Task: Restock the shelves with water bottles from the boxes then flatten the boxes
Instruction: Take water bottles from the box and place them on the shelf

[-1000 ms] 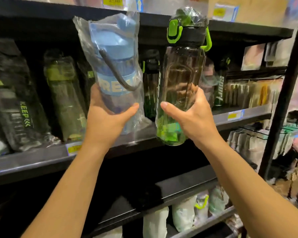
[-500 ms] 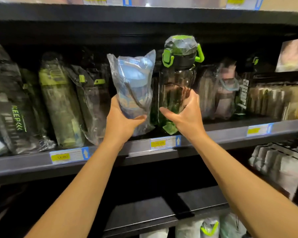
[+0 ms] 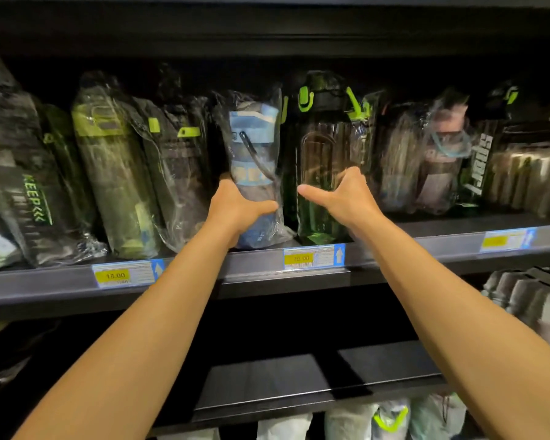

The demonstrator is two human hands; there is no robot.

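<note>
left hand (image 3: 238,208) is wrapped round the lower half of the blue bottle (image 3: 251,154), thumb pressed across its crinkly wrap. right hand (image 3: 343,198) spans the dark bottle (image 3: 321,154), thumb stretched over the front, fingers hidden round the far side. both bottles stand side by side on the shelf (image 3: 61,285), bases close to the front lip, just above the price tag (image 3: 311,257), squeezed in among the neighbours (image 3: 178,160). here's the danger: that slick wrap could slide on release, a bottle this near the edge could tip forward, and a sideways nudge could knock the leaning neighbours over.
</note>
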